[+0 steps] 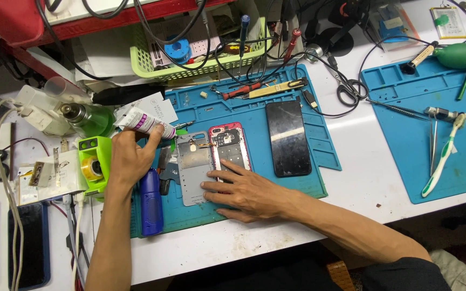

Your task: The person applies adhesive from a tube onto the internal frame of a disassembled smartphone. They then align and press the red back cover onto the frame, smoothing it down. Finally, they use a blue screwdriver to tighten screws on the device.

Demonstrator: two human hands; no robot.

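On the blue work mat [292,183] at the middle of the white tabletop [368,188], the person's right hand [244,193] lies flat with fingers spread, its fingertips pressing the near end of an opened phone body [230,146] with a red rim. That phone's long axis runs from the near edge of the tabletop toward the far edge, camera end pointing away. Just beside it on the left lies a grey back cover [194,164], parallel to it and touching or nearly so. To the right, slightly apart, a black screen panel [287,138] lies in the same direction.

At the mat's left edge the left hand [129,157] pinches a small white and purple tube [145,122] between thumb and fingers; the tube's long axis runs left to right, its nozzle pointing right toward the grey cover. Below that hand a blue cylindrical tool [150,201] lies along the mat's left edge. A bright green tape holder [95,161] stands just left of the hand, and a green bottle [90,118] lies beyond it.

Toward the far edge sits a pale green basket [145,63] holding a blue spool, with tangled black cables crossing it. Scissors [346,86] lie between this mat and a second blue mat [405,145] at the right, which carries tweezers [433,143] and a white-green toothbrush [442,159].
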